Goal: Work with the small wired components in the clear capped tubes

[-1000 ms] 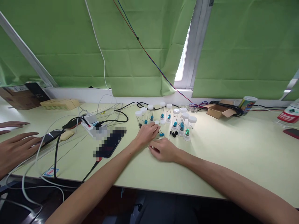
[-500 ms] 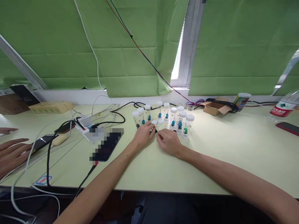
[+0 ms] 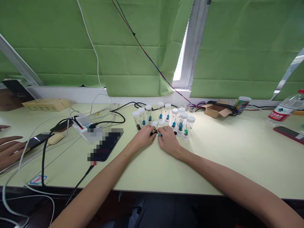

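Observation:
My left hand [image 3: 144, 136] is closed, its fingertips pinched on a small black part [image 3: 153, 133] just above the table. Facing it, my right hand [image 3: 169, 141] has curled fingers around a tiny blue-green piece [image 3: 160, 135]; its exact kind is too small to tell. A white cap [image 3: 155, 123] shows just behind the fingertips. Clear vials with white caps stand upright in an arc behind my hands. Most hold a blue piece with a thin dark wire, such as this vial [image 3: 174, 118]. A vial with a green piece [image 3: 186, 132] stands right of my right hand.
A dark phone [image 3: 108, 145] and a power strip [image 3: 86, 131] with cables lie to the left. Another person's hand [image 3: 10, 152] rests at the far left. Toward the back right are an open cardboard box [image 3: 215, 110], a can [image 3: 242, 104] and a water bottle [image 3: 282, 110].
My right fingers have shifted and spread slightly over the small parts, where a blue-green piece now shows. My left hand stays pinched nearby. The whole view has shifted a little.

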`<state>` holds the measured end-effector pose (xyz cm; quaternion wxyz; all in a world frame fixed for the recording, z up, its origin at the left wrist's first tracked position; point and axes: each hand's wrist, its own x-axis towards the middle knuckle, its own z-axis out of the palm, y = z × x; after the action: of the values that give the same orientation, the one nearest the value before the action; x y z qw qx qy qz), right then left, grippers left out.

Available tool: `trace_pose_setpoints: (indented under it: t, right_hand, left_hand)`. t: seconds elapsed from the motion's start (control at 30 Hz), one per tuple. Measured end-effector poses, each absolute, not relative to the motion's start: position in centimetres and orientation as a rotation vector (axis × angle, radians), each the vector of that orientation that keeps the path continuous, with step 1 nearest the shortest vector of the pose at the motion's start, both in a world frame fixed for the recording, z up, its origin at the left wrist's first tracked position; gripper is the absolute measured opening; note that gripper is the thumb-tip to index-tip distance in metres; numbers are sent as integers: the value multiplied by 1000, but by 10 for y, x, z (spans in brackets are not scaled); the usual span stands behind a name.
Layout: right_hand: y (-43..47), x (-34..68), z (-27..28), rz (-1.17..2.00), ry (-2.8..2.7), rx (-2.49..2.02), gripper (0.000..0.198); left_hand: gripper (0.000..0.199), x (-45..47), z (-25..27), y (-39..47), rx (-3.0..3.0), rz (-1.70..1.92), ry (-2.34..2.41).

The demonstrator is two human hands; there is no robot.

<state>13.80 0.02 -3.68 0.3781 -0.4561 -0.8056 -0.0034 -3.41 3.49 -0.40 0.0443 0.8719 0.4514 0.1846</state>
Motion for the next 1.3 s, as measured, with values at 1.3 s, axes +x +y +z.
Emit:
trace_pose_setpoints:
  t: [1.3]
  right_hand:
    - [9,142,-35,45,-2171,-1292,21]
  left_hand:
    - [24,-31,-4,49,2666,647,1243]
